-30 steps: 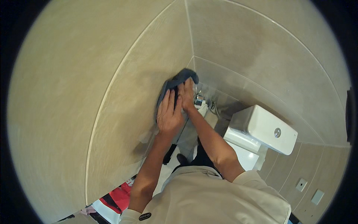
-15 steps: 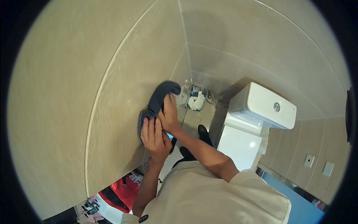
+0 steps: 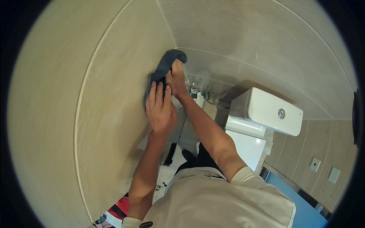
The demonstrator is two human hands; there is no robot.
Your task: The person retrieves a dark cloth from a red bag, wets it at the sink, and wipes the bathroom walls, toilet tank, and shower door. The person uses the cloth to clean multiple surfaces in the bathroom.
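A dark grey-blue cloth [image 3: 166, 65] is pressed against the beige tiled wall [image 3: 118, 98] on my left, close to the corner. My right hand [image 3: 177, 80] grips the folded upper part of it, with the fingers curled into the fabric. Lower down, my left hand [image 3: 161, 111] lies flat with its fingers stretched out over the cloth's lower part. The cloth's far end curls over beyond my right hand. Its side against the wall is hidden.
To the right stands a white toilet with its cistern [image 3: 272, 110] and closed lid [image 3: 245, 148]. A small bin [image 3: 199, 97] sits in the far corner. Wall plates [image 3: 315, 164] are on the right wall, a blue panel [image 3: 292, 197] at lower right, red and black items [image 3: 121, 208] at lower left.
Both hands and the cloth have moved up and farther along the left wall, toward the corner. My body has shifted forward, and the bin is now partly covered by my right arm.
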